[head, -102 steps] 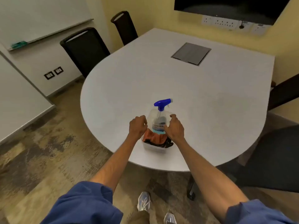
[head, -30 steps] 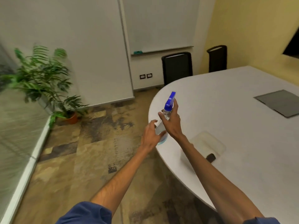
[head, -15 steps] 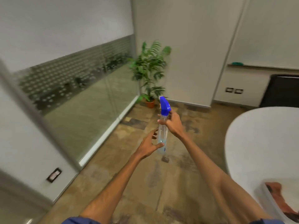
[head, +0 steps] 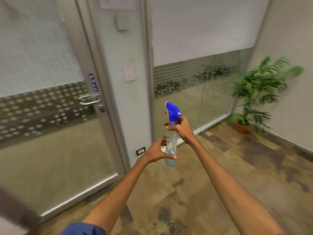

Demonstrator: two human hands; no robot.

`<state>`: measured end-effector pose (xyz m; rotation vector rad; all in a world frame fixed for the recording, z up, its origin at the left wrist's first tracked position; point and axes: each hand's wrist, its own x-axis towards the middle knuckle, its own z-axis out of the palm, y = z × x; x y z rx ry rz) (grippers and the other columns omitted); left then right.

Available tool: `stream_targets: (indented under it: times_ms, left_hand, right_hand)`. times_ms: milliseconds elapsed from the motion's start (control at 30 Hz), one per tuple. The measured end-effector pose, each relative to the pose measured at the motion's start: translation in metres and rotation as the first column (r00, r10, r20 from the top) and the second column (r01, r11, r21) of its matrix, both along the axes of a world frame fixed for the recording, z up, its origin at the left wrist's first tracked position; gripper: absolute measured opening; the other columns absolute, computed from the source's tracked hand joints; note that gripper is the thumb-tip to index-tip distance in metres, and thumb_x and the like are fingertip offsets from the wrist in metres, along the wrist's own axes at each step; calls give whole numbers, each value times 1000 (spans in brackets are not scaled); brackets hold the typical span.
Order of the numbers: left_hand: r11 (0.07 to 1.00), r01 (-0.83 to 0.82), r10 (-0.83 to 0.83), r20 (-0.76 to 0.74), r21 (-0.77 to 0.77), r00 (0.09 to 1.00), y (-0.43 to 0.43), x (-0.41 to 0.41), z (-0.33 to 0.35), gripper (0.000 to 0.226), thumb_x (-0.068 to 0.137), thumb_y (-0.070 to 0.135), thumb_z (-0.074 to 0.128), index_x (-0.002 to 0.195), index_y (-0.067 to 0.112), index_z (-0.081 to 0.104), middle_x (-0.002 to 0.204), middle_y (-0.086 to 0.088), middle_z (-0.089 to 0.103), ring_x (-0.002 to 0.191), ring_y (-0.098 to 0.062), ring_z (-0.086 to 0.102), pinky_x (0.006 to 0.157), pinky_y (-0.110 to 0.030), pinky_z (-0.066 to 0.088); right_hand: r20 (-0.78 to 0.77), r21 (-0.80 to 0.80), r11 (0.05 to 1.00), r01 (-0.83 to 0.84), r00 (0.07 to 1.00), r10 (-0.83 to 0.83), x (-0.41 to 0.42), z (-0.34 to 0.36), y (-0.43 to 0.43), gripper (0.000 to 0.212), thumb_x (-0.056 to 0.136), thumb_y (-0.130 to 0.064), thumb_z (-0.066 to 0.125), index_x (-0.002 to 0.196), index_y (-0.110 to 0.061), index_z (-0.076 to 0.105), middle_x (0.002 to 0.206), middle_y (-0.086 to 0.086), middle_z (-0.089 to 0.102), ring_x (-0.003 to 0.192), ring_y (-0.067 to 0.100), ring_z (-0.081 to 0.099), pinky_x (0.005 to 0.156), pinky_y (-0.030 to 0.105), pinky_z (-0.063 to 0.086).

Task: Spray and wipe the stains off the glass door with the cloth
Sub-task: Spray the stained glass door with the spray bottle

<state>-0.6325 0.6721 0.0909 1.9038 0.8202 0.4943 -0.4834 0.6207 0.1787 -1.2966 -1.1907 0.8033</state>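
A clear spray bottle [head: 171, 146] with a blue trigger head [head: 173, 111] and a little pale blue liquid at its bottom is held upright in front of me. My right hand [head: 182, 129] grips its neck just under the trigger head. My left hand [head: 158, 152] curls around the bottle's lower body, thumb in front. The glass door [head: 50, 133] stands to the left, with a frosted top, a dotted band and a metal lever handle [head: 89, 100]. No cloth is in view.
A metal door frame and a narrow wall strip [head: 128, 99] with a switch separate the door from a fixed glass panel [head: 194, 99]. A potted plant [head: 254, 99] stands in the right corner. The floor [head: 211, 175] is brown patterned tile.
The view has swung left from the table, past the plant, to the glass door. The bottle came out of the tub and stays in my right hand; my left hand has closed around its lower body.
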Motion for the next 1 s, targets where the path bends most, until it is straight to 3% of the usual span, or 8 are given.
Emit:
stream_targets:
  times_ms: [100, 233, 367, 567, 667, 733, 900, 1000]
  left_hand:
    - [987, -162, 162, 27, 14, 986, 21, -72, 2, 98, 54, 34, 97, 137, 25, 46, 127, 4, 62, 115, -12, 60, 93, -30, 54]
    - [933, -356, 353, 65, 46, 933, 42, -159, 10, 97, 51, 38, 98, 133, 26, 49, 123, 5, 63, 111, -12, 61, 92, -26, 53]
    - [868, -493, 490, 71, 56, 869, 60, -240, 20, 93, 53, 41, 96, 131, 31, 46, 121, 11, 61, 106, 0, 60, 78, -7, 48]
    - [752, -650, 645, 82, 109, 760, 91, -339, 37, 100, 51, 48, 94, 137, 26, 48, 126, 7, 62, 112, -6, 59, 95, -26, 50]
    - [686, -711, 706, 91, 155, 702, 111, -381, 43, 96, 49, 48, 95, 132, 29, 50, 123, 8, 62, 112, -6, 59, 96, -26, 49]
    - [647, -742, 738, 98, 177, 667, 129, -406, 47, 95, 49, 49, 94, 130, 27, 50, 123, 6, 62, 113, -9, 59, 98, -28, 49]
    - [596, -788, 773, 155, 154, 615, 187, -466, 65, 100, 45, 50, 90, 131, 22, 48, 120, 3, 61, 109, -11, 62, 96, -32, 54]
    - [544, -813, 790, 202, 207, 579, 225, -502, 84, 87, 49, 49, 91, 123, 30, 49, 116, 9, 63, 107, -6, 63, 95, -35, 55]
  right_hand:
    - [-30, 25, 993, -116, 993, 116, -68, 7, 37, 55, 70, 5, 68, 115, -27, 65, 85, 9, 71, 84, 20, 67, 82, 32, 53]
    - [-87, 70, 975, -211, 972, 217, -161, 20, 83, 38, 75, -4, 71, 113, -10, 66, 84, 14, 67, 85, 26, 64, 80, 36, 49]
    - [-66, 113, 940, -322, 942, 330, -251, 34, 124, 33, 82, 7, 67, 109, -11, 67, 85, 10, 66, 80, 25, 60, 77, 32, 51]
    - [-80, 152, 897, -416, 899, 431, -362, 53, 182, 22, 83, 4, 70, 97, -13, 67, 73, 6, 64, 66, 21, 60, 68, 32, 53]
    - [-196, 158, 899, -409, 879, 434, -411, 62, 212, 10, 87, -20, 75, 82, -20, 66, 66, -4, 61, 54, 11, 55, 52, 24, 52]
    - [-216, 149, 913, -380, 889, 405, -445, 69, 234, 18, 87, -36, 74, 82, -19, 67, 63, -3, 61, 47, 12, 54, 49, 23, 49]
    - [-119, 216, 898, -383, 903, 413, -526, 93, 287, 22, 89, -44, 70, 82, -23, 68, 67, 3, 72, 48, 13, 61, 52, 29, 54]
    - [-57, 284, 878, -385, 907, 417, -564, 119, 319, 20, 90, -45, 68, 82, -27, 67, 72, 4, 74, 50, 18, 66, 62, 38, 59]
